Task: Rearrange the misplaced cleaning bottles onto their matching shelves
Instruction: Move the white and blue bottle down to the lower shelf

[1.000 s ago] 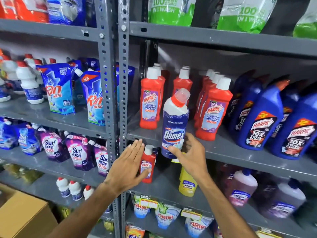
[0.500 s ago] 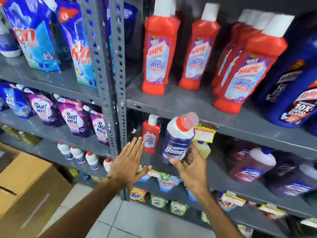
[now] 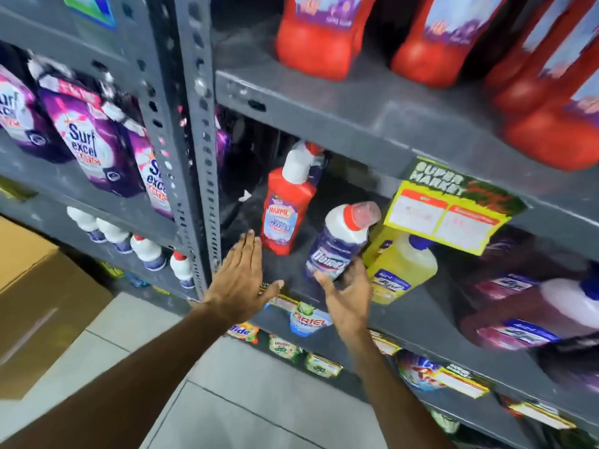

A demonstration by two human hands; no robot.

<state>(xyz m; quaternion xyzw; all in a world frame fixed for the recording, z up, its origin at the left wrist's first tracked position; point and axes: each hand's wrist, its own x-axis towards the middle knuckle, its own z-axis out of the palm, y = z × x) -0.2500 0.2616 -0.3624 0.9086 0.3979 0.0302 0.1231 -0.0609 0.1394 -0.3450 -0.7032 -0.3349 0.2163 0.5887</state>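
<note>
My right hand (image 3: 348, 294) grips the base of a white and purple Domex bottle (image 3: 340, 241) with a red cap, tilted to the right over the middle shelf (image 3: 421, 319). A small red Harpic bottle (image 3: 287, 212) stands on that shelf just left of it. My left hand (image 3: 241, 280) is flat and open, fingers together, near the shelf's front edge below the red bottle, touching nothing I can see. A yellow bottle (image 3: 402, 270) stands right of the Domex bottle.
Larger red Harpic bottles (image 3: 324, 43) line the shelf above. A yellow price tag (image 3: 450, 212) hangs from that shelf's edge. Purple jugs (image 3: 534, 312) stand at the right. Surf Excel pouches (image 3: 87, 144) fill the left bay. A cardboard box (image 3: 35, 296) sits on the floor at left.
My right hand has carried the Domex bottle down from the upper shelf to the middle shelf. The view has dropped and closed in. My left hand stays open near the upright.
</note>
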